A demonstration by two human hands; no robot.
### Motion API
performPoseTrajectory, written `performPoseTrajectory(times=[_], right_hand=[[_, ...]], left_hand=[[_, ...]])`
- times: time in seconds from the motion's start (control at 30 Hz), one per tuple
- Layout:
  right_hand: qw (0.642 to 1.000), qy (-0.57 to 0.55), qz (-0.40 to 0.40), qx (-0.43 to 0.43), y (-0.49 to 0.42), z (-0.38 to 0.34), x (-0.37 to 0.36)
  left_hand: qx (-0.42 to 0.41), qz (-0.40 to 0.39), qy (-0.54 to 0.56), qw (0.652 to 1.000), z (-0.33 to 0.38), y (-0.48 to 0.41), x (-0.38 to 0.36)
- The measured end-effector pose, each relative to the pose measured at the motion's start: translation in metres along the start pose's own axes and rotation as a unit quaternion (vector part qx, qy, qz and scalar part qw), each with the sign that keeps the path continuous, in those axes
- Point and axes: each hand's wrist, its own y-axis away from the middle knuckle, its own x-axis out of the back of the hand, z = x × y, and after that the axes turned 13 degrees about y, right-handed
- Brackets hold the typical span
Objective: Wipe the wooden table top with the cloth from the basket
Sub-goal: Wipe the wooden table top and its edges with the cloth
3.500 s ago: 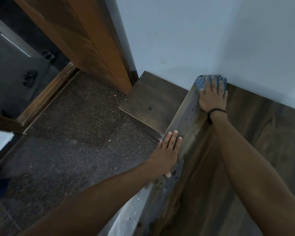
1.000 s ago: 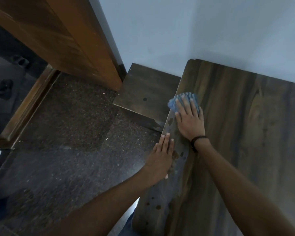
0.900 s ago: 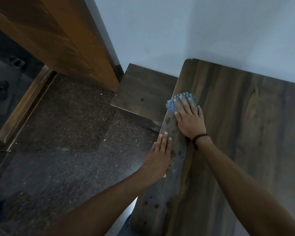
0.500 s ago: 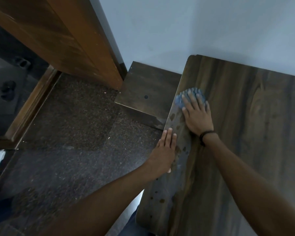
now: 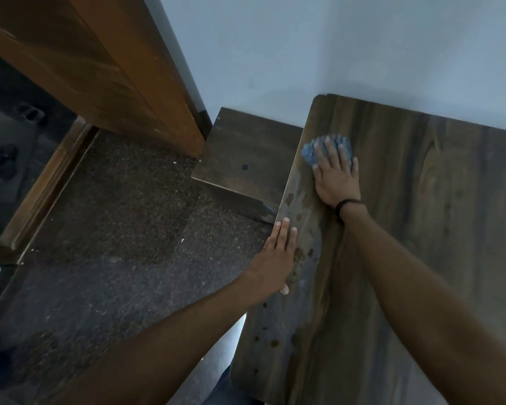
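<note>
The dark wooden table top (image 5: 421, 214) fills the right side, its far edge against the wall. My right hand (image 5: 336, 176) lies flat on a crumpled blue cloth (image 5: 308, 153), pressing it onto the table near the left edge, a little short of the far left corner. Most of the cloth is hidden under the fingers. My left hand (image 5: 278, 258) rests with fingers together on the table's left edge, nearer to me, holding nothing. Dark spots (image 5: 300, 254) dot the wood along that edge. No basket is in view.
A lower dark wooden shelf (image 5: 246, 153) juts out left of the table by the wall. A brown wooden door frame (image 5: 123, 74) stands at the upper left. Dark speckled floor (image 5: 114, 229) lies to the left below the table.
My right hand slid the cloth from the far corner back along the left edge, then a little away from me and inward over the last half second. My left hand stayed on the edge.
</note>
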Motion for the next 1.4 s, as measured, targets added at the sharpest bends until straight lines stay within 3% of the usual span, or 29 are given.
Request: performPoseTrajectory(times=[0.2,0.3,0.43,0.6,0.7,0.93,1.2,1.4], right_hand=[[0.999,0.032,0.018,0.034,0.083,-0.013,-0.025],[0.998,0.038,0.017,0.048,0.063,0.000,-0.018],[1.000,0.008,0.007,0.005,0.024,0.005,-0.005],[0.999,0.022,0.034,0.025,0.076,-0.017,-0.024],[0.998,0.030,0.012,0.051,0.087,-0.010,-0.024],[0.999,-0.019,-0.003,-0.031,0.037,-0.007,-0.009],[0.998,0.031,0.013,0.052,0.099,0.001,-0.024],[0.999,-0.017,0.014,-0.039,0.063,-0.004,-0.017]], left_hand=[[0.034,-0.027,0.006,0.999,0.004,-0.013,-0.002],[0.027,-0.020,0.000,0.999,0.004,-0.011,0.001],[0.012,-0.010,0.003,1.000,0.001,-0.005,0.002],[0.016,-0.028,-0.009,0.999,0.003,-0.004,0.005],[0.015,-0.031,0.006,0.999,0.003,-0.002,0.009],[0.029,-0.053,0.026,0.998,0.005,-0.002,0.013],[0.029,-0.053,0.042,0.997,0.007,0.001,0.018],[0.039,-0.059,0.025,0.997,0.007,-0.002,0.016]])
